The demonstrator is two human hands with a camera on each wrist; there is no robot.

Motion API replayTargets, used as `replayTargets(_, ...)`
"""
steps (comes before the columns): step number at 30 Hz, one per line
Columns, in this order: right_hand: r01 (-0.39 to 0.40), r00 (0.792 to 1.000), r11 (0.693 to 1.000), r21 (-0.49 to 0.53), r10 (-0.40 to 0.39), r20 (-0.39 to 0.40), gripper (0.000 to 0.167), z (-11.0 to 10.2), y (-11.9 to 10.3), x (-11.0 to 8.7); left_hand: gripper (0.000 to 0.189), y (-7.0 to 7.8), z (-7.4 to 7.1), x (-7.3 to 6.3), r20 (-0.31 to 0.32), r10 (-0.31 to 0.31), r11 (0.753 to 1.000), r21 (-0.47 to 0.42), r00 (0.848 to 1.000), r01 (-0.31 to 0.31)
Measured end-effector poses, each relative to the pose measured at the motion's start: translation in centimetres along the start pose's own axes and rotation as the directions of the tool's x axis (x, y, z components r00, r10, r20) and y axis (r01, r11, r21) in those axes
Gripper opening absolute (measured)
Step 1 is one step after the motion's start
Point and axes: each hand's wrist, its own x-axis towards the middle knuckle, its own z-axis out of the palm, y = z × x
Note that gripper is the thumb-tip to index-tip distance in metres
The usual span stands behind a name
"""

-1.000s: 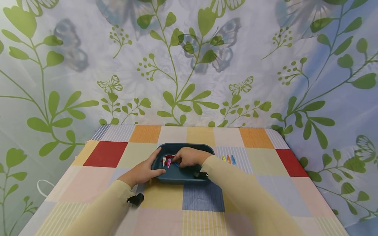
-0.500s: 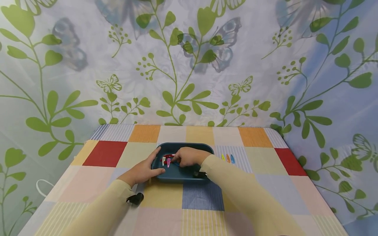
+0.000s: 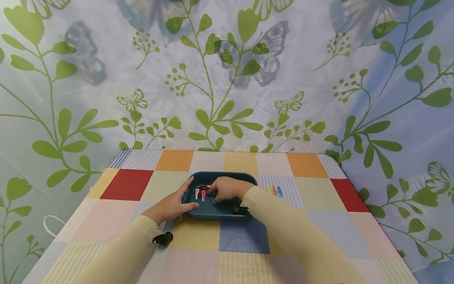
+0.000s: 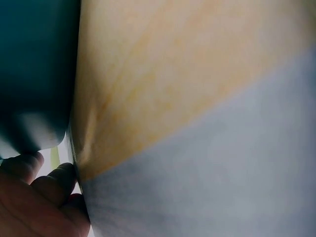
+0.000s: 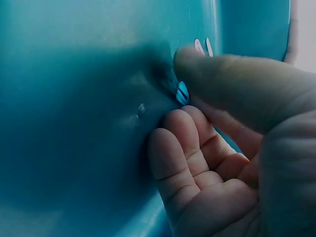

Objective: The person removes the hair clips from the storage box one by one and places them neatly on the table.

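A dark teal tray lies on the table with snap hair clips inside. My left hand holds its left end, thumb over the near rim and fingers along the outer wall. Over the tray's middle, my right hand has its fingers curled and pinches a blue hair clip between thumb and fingers, close over the tray floor. Left of these fingers lie a pink hair clip and a white hair clip side by side. Behind them are red clips, partly hidden by the right hand.
Right of the tray, a yellow clip, an orange clip and a blue clip lie in a row on the patchwork tablecloth. A leaf-printed curtain hangs behind the table. A white cable loop shows at left.
The blue clip at my right fingertips has turned slightly and shows a little more below them. My left hand and the tray stay in place.
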Motion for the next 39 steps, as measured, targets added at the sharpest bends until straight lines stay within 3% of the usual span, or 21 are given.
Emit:
replayTargets(6,0.011,1.0,1.0,-0.004,-0.011,-0.029,0.043,0.2,0.3,0.3,0.103,-0.1,0.0,0.0,0.0,0.0,1.0,-0.001,1.0,0.0)
replayTargets(12,-0.001,0.999,1.0,-0.019,0.001,-0.04,0.035,0.3,0.3,0.4,0.103,-0.1,0.1,0.1,-0.003,0.0,1.0,0.003,1.0,0.0)
replayTargets(20,0.012,0.999,0.994,-0.107,-0.015,-0.03,0.032,-0.3,-0.3,0.0,0.103,0.0,0.0,0.2,0.001,0.002,1.0,-0.002,1.0,-0.002)
replayTargets(26,0.012,0.998,0.99,-0.142,-0.021,-0.065,0.031,-0.4,-0.1,-0.4,0.104,-0.1,-0.1,0.2,0.001,0.002,1.0,-0.002,1.0,-0.002)
replayTargets(29,0.026,0.997,0.997,-0.075,-0.031,-0.072,0.034,-0.6,0.2,-1.1,0.104,-0.1,0.0,0.1,0.0,0.008,1.0,0.004,1.0,-0.008)
replayTargets(33,0.036,0.994,0.995,0.097,-0.025,-0.106,0.035,-1.5,0.8,-2.7,0.105,-0.1,0.1,0.1,0.0,0.009,1.0,0.015,1.0,-0.009)
replayTargets(39,0.018,0.975,0.941,0.339,0.059,-0.215,0.036,-4.0,1.8,-6.3,0.105,0.0,-0.1,0.0,-0.005,0.004,1.0,0.015,1.0,-0.004)
